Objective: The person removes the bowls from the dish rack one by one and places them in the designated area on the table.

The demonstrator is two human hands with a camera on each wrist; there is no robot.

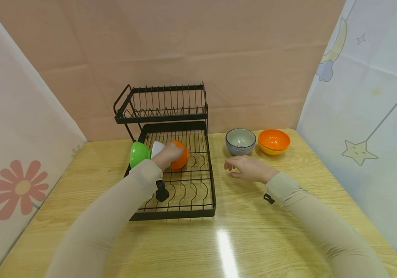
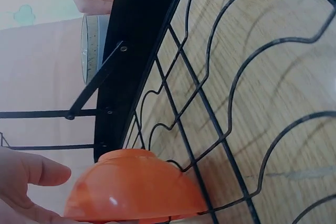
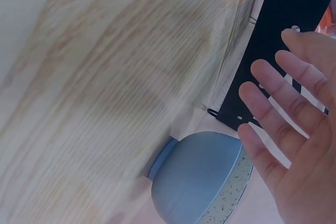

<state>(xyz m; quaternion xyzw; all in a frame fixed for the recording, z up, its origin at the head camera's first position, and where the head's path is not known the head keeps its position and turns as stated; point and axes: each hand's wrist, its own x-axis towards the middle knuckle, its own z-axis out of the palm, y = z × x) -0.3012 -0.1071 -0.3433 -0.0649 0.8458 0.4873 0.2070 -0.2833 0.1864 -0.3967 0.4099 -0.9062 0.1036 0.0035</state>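
An orange bowl [image 1: 181, 155] stands on its side in the lower tier of a black dish rack [image 1: 211, 185]. My left hand [image 1: 169, 154] is at its upper edge. In the left wrist view the thumb [image 2: 50, 172] is straight and apart from the bowl's outer wall, while the other fingers lie by the rim, partly cut off. Left of that bowl stand a white bowl [image 1: 157, 148] and a green bowl [image 1: 139, 154], also on edge. My right hand [image 1: 247, 168] hovers over the table, fingers loosely bent around nothing, near a grey speckled bowl [image 1: 241, 138].
The grey bowl sits in a blue-grey bowl [image 1: 241, 151]. To its right another orange bowl [image 1: 274, 139] rests in a yellow bowl [image 1: 271, 151]. An upper rack tier [image 1: 163, 117] overhangs the back of the lower one. Cloth walls border the wooden table [image 1: 170, 247].
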